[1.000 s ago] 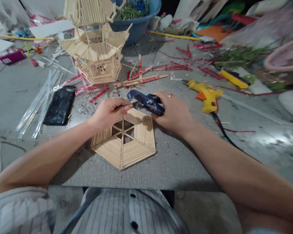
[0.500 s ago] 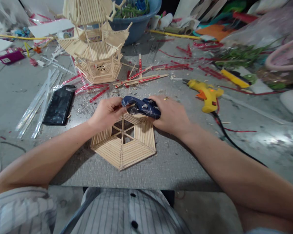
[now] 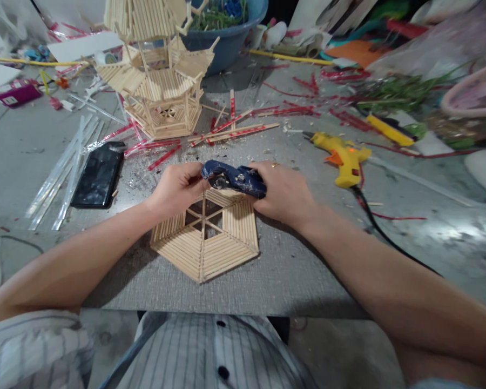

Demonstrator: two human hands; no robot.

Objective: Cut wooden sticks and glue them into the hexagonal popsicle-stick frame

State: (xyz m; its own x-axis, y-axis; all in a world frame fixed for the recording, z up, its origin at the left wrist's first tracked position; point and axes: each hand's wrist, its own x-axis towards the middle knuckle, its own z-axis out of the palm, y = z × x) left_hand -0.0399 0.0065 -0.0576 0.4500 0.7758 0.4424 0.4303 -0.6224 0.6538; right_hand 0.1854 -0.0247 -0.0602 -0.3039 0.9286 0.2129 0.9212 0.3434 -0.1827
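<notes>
A flat hexagonal panel of thin wooden sticks lies on a grey mat in front of me. My right hand is closed around blue cutting pliers held over the panel's far edge. My left hand pinches a thin stick at the pliers' jaws; the stick itself is mostly hidden by my fingers. Both hands hover just above the panel's far side.
A tall stick pagoda model stands behind. A black phone and clear plastic sleeves lie left. A yellow glue gun with a black cord lies right. Red-tipped sticks, a blue basin and clutter fill the back.
The pliers moved left toward my left hand, and their jaws now meet the stick pinched there. Since half a second ago hardly anything has shifted.
</notes>
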